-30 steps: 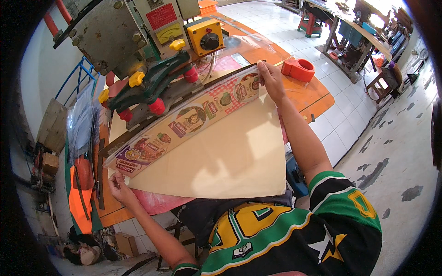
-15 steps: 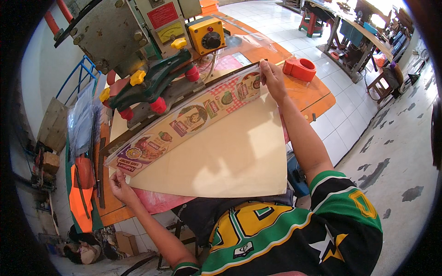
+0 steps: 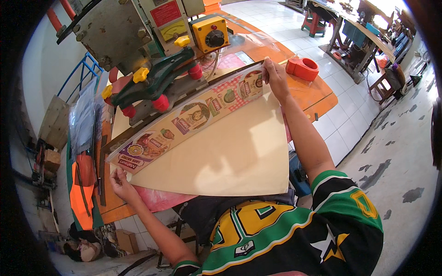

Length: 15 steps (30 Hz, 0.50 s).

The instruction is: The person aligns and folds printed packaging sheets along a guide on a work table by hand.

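A long printed strip (image 3: 186, 118) with food pictures and a clear-looking film edge lies diagonally over a cream board (image 3: 225, 158). My left hand (image 3: 123, 186) pinches its lower left corner between thumb and fingers. At the far upper right end, my right hand (image 3: 277, 79) grips the other corner, fingers closed on the edge. The strip's long far edge runs along the dark metal bed of a press (image 3: 161, 103), just below its red rubber cylinders (image 3: 160, 103). Part of that edge is hidden under the press.
A yellow control box (image 3: 210, 35) with a black dial is mounted on the press. A red tape dispenser (image 3: 302, 69) sits on the orange table (image 3: 317, 94) beyond my right hand. Orange sheets (image 3: 80, 195) and clear plastic film (image 3: 84, 124) hang at the left.
The view has shifted slightly. Both hands stay on the strip's ends, and the strip stays in nearly the same place along the press.
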Motion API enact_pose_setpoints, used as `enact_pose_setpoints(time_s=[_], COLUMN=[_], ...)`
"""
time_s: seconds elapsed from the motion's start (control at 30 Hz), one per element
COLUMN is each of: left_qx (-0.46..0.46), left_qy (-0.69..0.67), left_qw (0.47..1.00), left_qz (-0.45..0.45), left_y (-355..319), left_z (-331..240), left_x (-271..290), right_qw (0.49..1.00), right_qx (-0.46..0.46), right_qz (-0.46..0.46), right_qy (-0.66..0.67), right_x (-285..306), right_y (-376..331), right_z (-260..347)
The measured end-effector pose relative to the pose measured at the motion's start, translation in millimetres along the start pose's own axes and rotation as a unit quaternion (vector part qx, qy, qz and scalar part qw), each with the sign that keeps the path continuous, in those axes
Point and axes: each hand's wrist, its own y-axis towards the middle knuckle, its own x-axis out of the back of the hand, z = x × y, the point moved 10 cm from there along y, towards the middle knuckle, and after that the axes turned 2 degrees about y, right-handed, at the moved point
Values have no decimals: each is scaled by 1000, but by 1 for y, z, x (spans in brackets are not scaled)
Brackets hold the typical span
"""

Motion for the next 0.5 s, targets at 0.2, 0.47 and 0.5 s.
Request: enact_pose_setpoints(time_s=[0.2, 0.47, 0.5], left_qx=[9, 0, -3], left_qy=[23, 4, 5], left_qw=[1000, 1000, 1000], left_qz=[14, 8, 10], left_y=[-1, 1, 1], left_z=[-3, 4, 4], left_x=[-3, 1, 1], right_qw=[1000, 1000, 1000], right_qx=[6, -1, 1], right_qz=[0, 4, 2], right_qy=[-4, 26, 28], right_x=[2, -1, 0], right_y=[0, -2, -2], right_z=[0, 7, 7])
